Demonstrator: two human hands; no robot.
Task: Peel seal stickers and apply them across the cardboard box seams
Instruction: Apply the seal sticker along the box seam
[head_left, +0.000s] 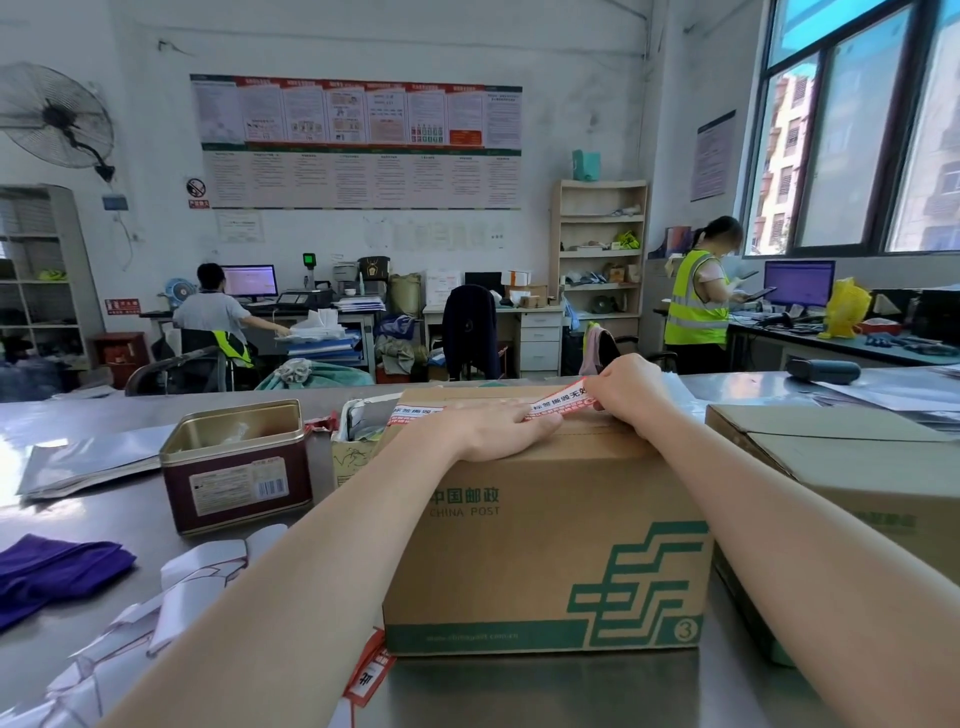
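Head view: left hand (493, 428) hides seal sticker (558, 400) middle.

Walls: white plaster is carrying a long row of notice posters (358, 140) and a black wall fan (54, 119).
Windows: dark-framed panes (857, 130) are letting daylight in at right.
Furniture: a beige open shelf unit (600, 249) is standing beside cluttered desks (540, 332) with lit monitors (799, 283).
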